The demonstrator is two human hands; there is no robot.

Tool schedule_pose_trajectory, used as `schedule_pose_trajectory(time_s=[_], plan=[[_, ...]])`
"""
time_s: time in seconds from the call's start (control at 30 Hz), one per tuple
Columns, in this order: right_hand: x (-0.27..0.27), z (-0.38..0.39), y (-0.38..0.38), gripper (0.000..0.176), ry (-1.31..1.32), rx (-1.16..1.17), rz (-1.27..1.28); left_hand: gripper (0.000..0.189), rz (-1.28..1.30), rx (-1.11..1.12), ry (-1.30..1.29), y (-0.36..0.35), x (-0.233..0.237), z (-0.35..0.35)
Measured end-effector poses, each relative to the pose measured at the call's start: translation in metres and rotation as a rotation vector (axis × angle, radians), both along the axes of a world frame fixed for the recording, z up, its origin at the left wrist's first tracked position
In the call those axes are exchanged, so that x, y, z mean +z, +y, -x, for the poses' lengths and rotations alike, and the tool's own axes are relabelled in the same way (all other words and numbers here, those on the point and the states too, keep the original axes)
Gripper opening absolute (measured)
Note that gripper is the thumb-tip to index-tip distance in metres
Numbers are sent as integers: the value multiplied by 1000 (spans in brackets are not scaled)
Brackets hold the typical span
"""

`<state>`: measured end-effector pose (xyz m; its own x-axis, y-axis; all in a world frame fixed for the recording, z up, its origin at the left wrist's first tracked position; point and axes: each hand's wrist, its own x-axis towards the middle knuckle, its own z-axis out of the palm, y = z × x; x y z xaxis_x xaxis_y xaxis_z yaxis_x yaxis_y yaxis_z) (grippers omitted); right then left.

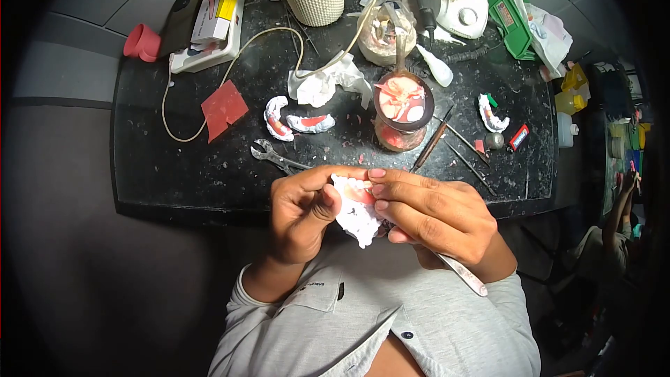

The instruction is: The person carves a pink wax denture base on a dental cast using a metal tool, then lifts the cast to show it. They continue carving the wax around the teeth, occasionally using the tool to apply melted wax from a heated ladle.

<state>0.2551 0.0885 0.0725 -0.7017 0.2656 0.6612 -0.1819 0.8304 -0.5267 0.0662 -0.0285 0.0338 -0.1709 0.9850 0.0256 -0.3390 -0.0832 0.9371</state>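
My left hand (300,209) is closed on a white dental cast (358,222) with a row of teeth and pink wax, thumb on its near left side. The cast is tilted, its ragged lower edge hanging down in front of my shirt. At its right side, the fingertips of my right hand (440,220) press on the teeth and wax. A flat-handled metal tool (464,276) smeared with pink is held in that hand, its handle sticking out below the palm. Its working end is hidden by my fingers.
On the black bench lie two white-and-pink dental pieces (300,122), a pink wax sheet (225,110), a wrench (272,157) and slim tools (433,143). A pan of pink wax (401,98) stands mid-bench. Another dental piece (493,114) and a lighter (518,137) lie right.
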Motion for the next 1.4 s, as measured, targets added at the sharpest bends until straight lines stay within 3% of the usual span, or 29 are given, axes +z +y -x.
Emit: schedule_pose_trajectory(time_s=[0.23,0.3,0.4,0.5,0.6,0.77,1.2,1.4], plan=[[0,-2,2,26,-41,45,-4,60,97,-63,-137,3,-2,3],[-1,-3,2,27,-52,49,5,53,159,-203,-293,3,-1,9],[-2,-6,2,26,-78,68,63,57,221,-285,-411,4,-5,14],[2,-8,4,26,-66,-110,173,62,256,-343,-454,6,-2,13],[-9,-7,1,22,16,-23,387,62,177,-280,-631,6,-17,4],[-15,-6,1,20,-11,114,489,54,381,-212,-858,4,-13,3],[-17,-6,0,19,-30,108,490,47,335,-205,-817,1,-18,1],[-22,-7,0,20,-36,114,427,43,262,-122,-389,-7,-26,-5]])
